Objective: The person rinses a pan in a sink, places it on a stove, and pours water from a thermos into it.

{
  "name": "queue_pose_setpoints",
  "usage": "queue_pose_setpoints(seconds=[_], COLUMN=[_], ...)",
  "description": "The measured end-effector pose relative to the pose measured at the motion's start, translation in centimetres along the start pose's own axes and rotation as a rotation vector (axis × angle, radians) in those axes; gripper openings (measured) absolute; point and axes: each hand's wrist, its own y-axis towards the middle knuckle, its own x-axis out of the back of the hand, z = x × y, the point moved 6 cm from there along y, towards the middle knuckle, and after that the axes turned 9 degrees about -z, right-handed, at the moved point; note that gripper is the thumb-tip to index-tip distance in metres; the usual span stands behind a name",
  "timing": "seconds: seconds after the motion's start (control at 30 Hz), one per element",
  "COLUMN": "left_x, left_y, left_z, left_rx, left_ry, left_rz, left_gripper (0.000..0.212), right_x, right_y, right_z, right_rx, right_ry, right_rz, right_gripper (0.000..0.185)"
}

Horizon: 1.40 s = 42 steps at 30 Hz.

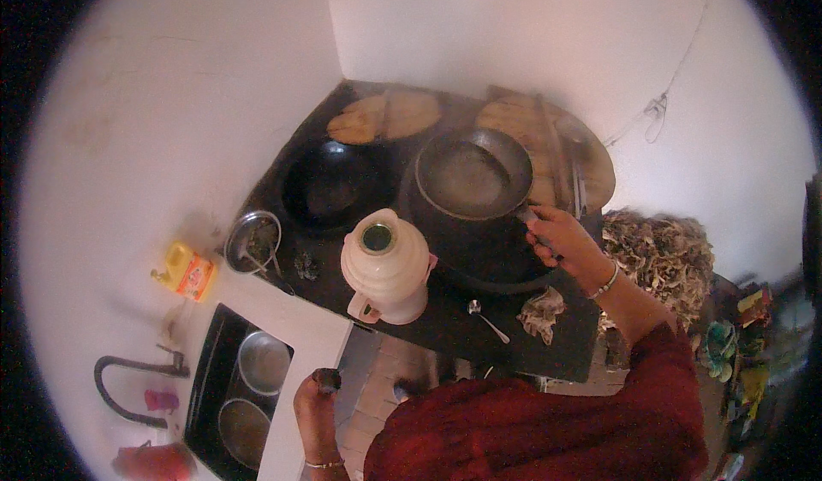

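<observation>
My right hand (552, 237) grips the short handle of a dark frying pan (465, 182), which is raised over a large wok set in the black stove top (443, 343). My left hand (316, 388), at the edge of the white counter, is closed around a small dark object that may be a stopper. Between my hands, a pale vacuum flask (392, 272) stands uncorked on the stove top. A metal spoon (489, 322) and a crumpled cloth or paper (542, 314) lie to its right. Left of the flask are a dark scouring pad (306, 266) and a metal bowl (253, 242) holding utensils.
Wooden lids (385, 118) rest at the back of the stove, near a second wok (331, 188). On the left are a yellow oil jug (186, 272), a black faucet (103, 384) and a sink (218, 339) with metal basins. Dry leaves or husks (661, 256) are heaped on the right.
</observation>
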Motion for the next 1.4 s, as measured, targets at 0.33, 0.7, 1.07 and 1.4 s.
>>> queue_pose_setpoints(seconds=[0.33,0.7,1.07,1.4], left_x=[0.3,2.4,3.4,4.1], left_y=[0.4,0.6,0.7,1.2], left_z=[-0.1,0.4,0.3,0.5], left_rx=[0.002,0.027,0.052,0.054], left_ry=[-0.04,-0.061,-0.081,-0.097], left_rz=[0.06,0.081,0.065,0.055], left_gripper=[0.034,0.036,0.034,0.032], right_x=[-1.5,-3.0,-4.7,-5.3], right_y=[-5.4,-7.4,-8.5,-8.8], right_z=[3.6,4.3,5.0,5.5], right_rx=[0.033,0.066,0.079,0.126], right_ry=[-0.026,-0.039,-0.112,-0.144], right_rz=[-0.006,-0.021,-0.014,-0.002], right_gripper=[0.055,0.056,0.031,0.026])
